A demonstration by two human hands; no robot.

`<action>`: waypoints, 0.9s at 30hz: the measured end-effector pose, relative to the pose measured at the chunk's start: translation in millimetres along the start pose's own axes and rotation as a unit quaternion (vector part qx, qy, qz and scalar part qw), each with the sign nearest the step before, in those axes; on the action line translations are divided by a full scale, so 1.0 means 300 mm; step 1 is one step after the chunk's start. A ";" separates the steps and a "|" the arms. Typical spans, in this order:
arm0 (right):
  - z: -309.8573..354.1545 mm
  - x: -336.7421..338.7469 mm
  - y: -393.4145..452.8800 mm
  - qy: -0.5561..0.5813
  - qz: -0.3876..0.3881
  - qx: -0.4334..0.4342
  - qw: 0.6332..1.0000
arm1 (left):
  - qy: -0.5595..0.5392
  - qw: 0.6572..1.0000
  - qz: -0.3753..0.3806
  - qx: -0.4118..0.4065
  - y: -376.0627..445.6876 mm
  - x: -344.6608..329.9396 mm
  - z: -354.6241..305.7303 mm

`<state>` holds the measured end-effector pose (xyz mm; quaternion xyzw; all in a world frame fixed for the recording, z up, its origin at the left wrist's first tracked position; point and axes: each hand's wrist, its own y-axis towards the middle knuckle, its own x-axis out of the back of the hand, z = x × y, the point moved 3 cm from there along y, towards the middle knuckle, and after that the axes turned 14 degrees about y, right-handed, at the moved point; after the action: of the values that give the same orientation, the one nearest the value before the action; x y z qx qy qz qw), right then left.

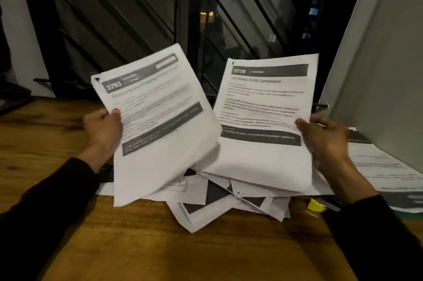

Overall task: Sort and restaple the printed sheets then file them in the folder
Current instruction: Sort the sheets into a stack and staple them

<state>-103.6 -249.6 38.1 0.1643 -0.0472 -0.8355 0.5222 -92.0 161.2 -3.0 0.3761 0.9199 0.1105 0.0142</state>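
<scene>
Your left hand [103,130] pinches the 3793 packet [158,120] and your right hand [325,138] pinches the 3779 packet [263,120], both above the loose pile [229,207] on the counter [160,246].

Left hand [103,129] and right hand [325,138] bare, no rings or watch visible. Both arms in long dark sleeves [45,200], plain fabric, cuffs ending at wrists.
</scene>
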 end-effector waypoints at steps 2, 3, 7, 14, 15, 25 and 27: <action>-0.006 -0.060 -0.043 0.027 0.054 -0.036 0.998 | 0.023 0.998 0.065 -0.013 -0.024 -0.037 -0.011; -0.008 -0.091 -0.070 0.032 0.084 -0.054 0.995 | 0.020 0.995 0.097 -0.017 -0.039 -0.057 -0.011; -0.017 -0.210 -0.201 0.056 0.213 -0.102 0.970 | 0.000 0.980 0.199 -0.004 -0.100 -0.111 -0.017; -0.042 -0.272 -0.284 0.027 0.353 -0.105 0.929 | 0.030 0.980 0.192 0.041 -0.051 -0.073 0.015; -0.035 -0.253 -0.259 -0.012 0.343 -0.089 0.935 | 0.028 0.982 0.184 0.042 -0.040 -0.061 0.018; -0.112 0.071 0.038 -0.595 0.178 -0.086 0.779 | -0.001 0.993 0.105 0.047 0.001 -0.034 0.068; -0.114 0.064 0.049 -0.591 0.176 -0.089 0.782 | 0.004 0.994 0.097 0.049 0.005 -0.035 0.069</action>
<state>-87.7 -270.1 5.2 -0.4207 -0.3000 -0.6627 0.5422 -81.1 158.8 -23.4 0.4632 0.8835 0.0677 -0.0190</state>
